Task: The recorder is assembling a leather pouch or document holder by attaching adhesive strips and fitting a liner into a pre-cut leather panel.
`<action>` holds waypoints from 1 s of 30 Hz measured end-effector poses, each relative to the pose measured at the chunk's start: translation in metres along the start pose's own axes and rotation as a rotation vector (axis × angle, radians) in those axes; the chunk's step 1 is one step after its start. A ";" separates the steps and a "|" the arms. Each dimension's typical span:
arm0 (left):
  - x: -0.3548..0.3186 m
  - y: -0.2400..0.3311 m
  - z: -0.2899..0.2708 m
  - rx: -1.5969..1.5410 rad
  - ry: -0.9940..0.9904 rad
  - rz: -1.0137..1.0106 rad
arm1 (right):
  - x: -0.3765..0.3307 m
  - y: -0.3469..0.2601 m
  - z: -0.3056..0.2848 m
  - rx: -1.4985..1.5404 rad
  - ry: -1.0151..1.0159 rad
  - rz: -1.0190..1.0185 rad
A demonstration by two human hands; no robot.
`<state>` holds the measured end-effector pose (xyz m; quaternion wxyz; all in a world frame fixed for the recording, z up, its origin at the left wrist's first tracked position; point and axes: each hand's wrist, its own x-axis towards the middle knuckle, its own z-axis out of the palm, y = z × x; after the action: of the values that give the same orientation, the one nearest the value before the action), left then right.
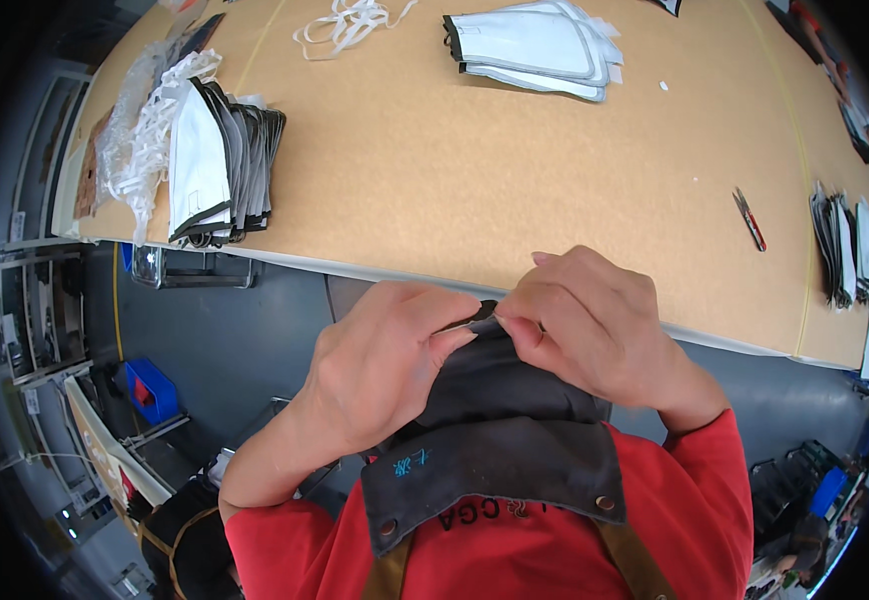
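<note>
Close to my chest, just off the near edge of the brown table (pixel 435 190), I hold a dark grey fabric piece (pixel 495 375). My left hand (pixel 380 365) grips its left side, thumb pressed on the top edge. My right hand (pixel 590 325) pinches the same top edge from the right, fingertips meeting the left thumb. The lower part of the fabric lies against my dark apron bib (pixel 500 480).
A stack of white and grey fabric pieces (pixel 220 165) lies at the table's left with white cords and clear plastic (pixel 140 130) beside it. Another white stack (pixel 540 45) sits at the back, more pieces (pixel 845 250) at the right edge, red-handled snips (pixel 750 218) nearby. A blue bin (pixel 152 390) stands on the floor.
</note>
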<state>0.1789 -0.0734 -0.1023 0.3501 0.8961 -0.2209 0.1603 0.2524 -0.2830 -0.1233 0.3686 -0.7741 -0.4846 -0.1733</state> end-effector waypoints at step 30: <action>0.007 -0.010 -0.006 -0.278 -0.052 -0.368 | -0.015 0.007 0.041 0.519 0.155 0.263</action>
<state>0.1891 -0.0648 -0.1011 0.4875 0.8684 -0.0825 0.0386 0.2478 -0.2646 -0.1630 0.6094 -0.6945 -0.3787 -0.0529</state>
